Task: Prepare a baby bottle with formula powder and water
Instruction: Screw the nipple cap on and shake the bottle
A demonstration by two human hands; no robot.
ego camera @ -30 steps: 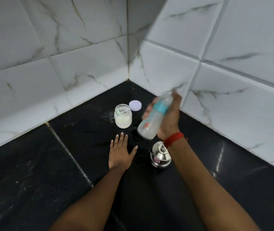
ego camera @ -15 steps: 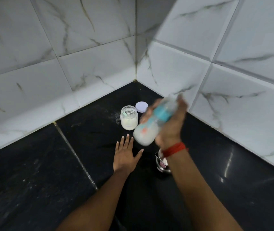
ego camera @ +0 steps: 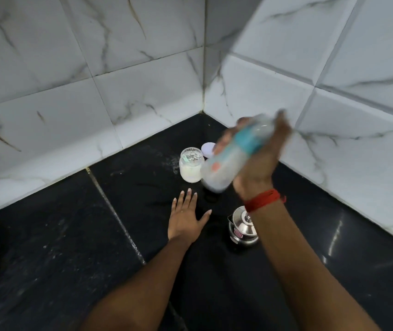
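Head view: right hand [ego camera: 260, 163] grips capped baby bottle [ego camera: 233, 156] tilted, motion-blurred, milky inside, above counter [ego camera: 47, 247]; left hand [ego camera: 185, 218] flat, fingers spread; formula jar [ego camera: 190, 167] open — filling judged done, mixing under way.

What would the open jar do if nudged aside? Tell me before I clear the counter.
The jar looks like glass, so probably rigid and breakable on the stone counter. It is squat and partly filled with white powder, so it would likely slide rather than tip. Its lid lies apart behind it, so a hard push could spill powder.
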